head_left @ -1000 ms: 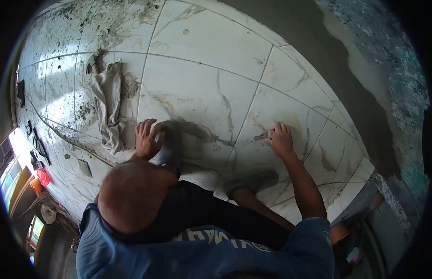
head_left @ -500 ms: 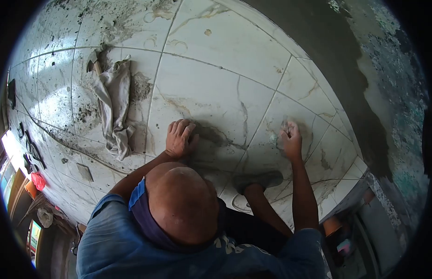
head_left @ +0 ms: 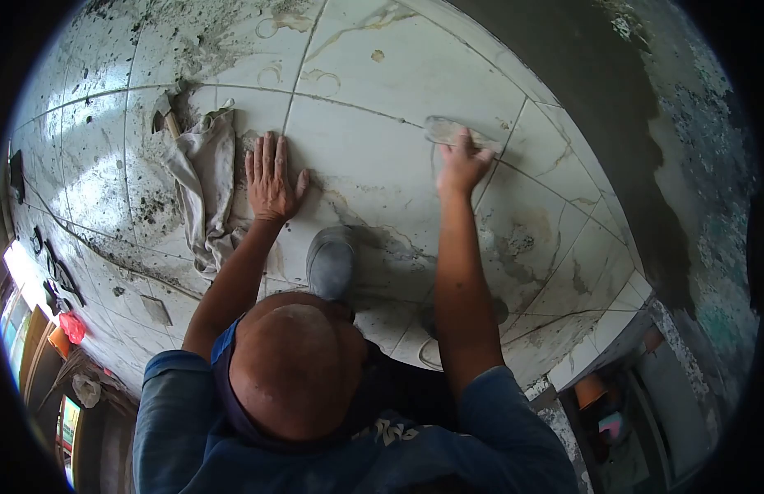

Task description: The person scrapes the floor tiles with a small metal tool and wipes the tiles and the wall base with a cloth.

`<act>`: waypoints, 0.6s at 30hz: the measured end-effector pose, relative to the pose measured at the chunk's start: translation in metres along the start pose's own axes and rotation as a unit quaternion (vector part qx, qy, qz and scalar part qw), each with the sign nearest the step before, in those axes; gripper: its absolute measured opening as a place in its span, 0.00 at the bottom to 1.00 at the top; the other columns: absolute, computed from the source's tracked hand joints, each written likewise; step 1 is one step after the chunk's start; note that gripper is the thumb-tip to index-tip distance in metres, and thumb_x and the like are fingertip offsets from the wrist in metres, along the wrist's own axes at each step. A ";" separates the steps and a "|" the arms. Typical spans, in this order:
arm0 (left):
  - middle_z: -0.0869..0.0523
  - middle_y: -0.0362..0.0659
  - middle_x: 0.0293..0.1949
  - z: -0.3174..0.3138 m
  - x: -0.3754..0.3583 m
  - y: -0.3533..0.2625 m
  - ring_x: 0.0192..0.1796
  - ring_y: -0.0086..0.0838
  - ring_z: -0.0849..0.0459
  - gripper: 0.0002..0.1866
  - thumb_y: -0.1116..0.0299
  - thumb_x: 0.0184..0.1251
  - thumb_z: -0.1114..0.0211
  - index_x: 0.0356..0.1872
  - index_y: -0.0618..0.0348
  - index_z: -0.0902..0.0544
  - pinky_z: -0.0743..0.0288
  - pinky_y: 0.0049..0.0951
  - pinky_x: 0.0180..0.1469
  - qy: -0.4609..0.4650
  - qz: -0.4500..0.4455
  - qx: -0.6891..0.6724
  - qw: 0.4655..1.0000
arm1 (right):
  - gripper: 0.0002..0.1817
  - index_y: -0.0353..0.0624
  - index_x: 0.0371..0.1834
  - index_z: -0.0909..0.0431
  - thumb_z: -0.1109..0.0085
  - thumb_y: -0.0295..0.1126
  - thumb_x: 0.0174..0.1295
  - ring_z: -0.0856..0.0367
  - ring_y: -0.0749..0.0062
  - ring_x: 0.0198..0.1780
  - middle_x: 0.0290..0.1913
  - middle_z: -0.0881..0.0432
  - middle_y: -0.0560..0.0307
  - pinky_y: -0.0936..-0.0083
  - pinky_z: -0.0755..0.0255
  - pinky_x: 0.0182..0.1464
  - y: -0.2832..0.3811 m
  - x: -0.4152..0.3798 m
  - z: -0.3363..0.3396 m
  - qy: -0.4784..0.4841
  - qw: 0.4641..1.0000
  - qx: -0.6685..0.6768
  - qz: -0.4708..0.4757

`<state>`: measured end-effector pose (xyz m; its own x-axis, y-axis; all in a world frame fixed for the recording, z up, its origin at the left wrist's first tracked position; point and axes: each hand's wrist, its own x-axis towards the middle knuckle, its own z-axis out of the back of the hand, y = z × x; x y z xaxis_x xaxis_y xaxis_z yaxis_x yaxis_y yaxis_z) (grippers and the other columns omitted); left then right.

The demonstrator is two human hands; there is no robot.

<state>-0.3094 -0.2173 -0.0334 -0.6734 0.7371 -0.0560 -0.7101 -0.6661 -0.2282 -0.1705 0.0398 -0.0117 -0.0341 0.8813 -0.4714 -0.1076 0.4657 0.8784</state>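
My left hand [head_left: 271, 185] lies flat with its fingers spread on the pale marbled tile floor [head_left: 357, 156], just right of a dirty grey cloth [head_left: 202, 177]. In my right hand [head_left: 464, 169] is a flat, pale, elongated piece [head_left: 457, 132], blurred at its edges. It is held against or just over the tile near a grout line; its exact kind cannot be made out. A wooden-handled tool [head_left: 171, 123] sticks out at the top of the cloth, its far end partly hidden.
Grey shoes [head_left: 331, 265] stand on the tiles below my hands. Wet grey mortar [head_left: 596, 107] coats the wall base at the right. Dark crumbs and dirt [head_left: 151, 202] lie at the left. A cable [head_left: 127, 262], small square plate [head_left: 156, 309] and red bag [head_left: 71, 326] are farther left.
My left hand has moved up and left and flattened out on the tile. My right hand has swung up and left with the flat pale piece. A shoe now shows between my arms.
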 end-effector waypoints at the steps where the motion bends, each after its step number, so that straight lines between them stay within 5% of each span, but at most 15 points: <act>1: 0.43 0.54 0.75 -0.001 0.001 0.000 0.77 0.46 0.48 0.40 0.46 0.66 0.45 0.74 0.58 0.42 0.60 0.50 0.76 0.000 0.000 -0.002 1.000 | 0.21 0.39 0.56 0.44 0.44 0.27 0.68 0.23 0.58 0.55 0.57 0.29 0.46 0.43 0.23 0.56 -0.006 -0.011 -0.015 0.003 1.000 -0.004 0.008; 5: 0.43 0.53 0.75 -0.002 -0.002 0.003 0.77 0.45 0.48 0.40 0.46 0.66 0.45 0.74 0.57 0.41 0.59 0.49 0.76 -0.011 -0.010 -0.010 1.000 | 0.19 0.39 0.56 0.43 0.45 0.26 0.68 0.23 0.55 0.58 0.57 0.29 0.43 0.41 0.22 0.54 0.005 0.008 0.013 0.048 0.998 0.028 0.021; 9: 0.42 0.52 0.75 0.001 0.000 0.000 0.77 0.45 0.47 0.40 0.46 0.65 0.44 0.74 0.57 0.41 0.59 0.48 0.76 -0.005 0.001 0.002 1.000 | 0.20 0.40 0.58 0.45 0.48 0.24 0.69 0.23 0.56 0.57 0.58 0.29 0.43 0.43 0.21 0.54 0.011 0.020 0.038 -0.010 0.997 0.073 0.007; 12: 0.42 0.52 0.75 0.001 0.000 0.000 0.77 0.45 0.47 0.40 0.47 0.64 0.43 0.74 0.56 0.41 0.59 0.48 0.76 -0.005 0.001 -0.004 1.000 | 0.20 0.39 0.55 0.44 0.44 0.29 0.68 0.20 0.61 0.51 0.53 0.25 0.45 0.58 0.14 0.43 -0.023 -0.024 -0.020 -0.039 0.994 0.046 0.090; 15: 0.42 0.52 0.75 -0.001 0.000 0.001 0.77 0.45 0.47 0.40 0.48 0.64 0.43 0.74 0.56 0.40 0.58 0.48 0.76 -0.021 -0.006 -0.011 1.000 | 0.19 0.40 0.54 0.42 0.44 0.29 0.68 0.20 0.60 0.52 0.54 0.26 0.44 0.58 0.14 0.44 -0.002 0.006 0.029 0.035 0.998 0.006 0.044; 18: 0.41 0.53 0.74 0.000 0.000 -0.001 0.77 0.45 0.46 0.39 0.48 0.65 0.44 0.73 0.57 0.40 0.58 0.49 0.76 -0.018 -0.002 -0.002 1.000 | 0.15 0.36 0.49 0.41 0.44 0.29 0.69 0.19 0.57 0.51 0.52 0.25 0.43 0.55 0.16 0.49 0.019 0.023 0.051 -0.036 0.994 0.081 0.060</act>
<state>-0.3086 -0.2166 -0.0332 -0.6770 0.7357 -0.0208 -0.7126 -0.6623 -0.2315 -0.1222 0.0733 -0.0022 0.0356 0.9323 -0.3599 0.0541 0.3578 0.9322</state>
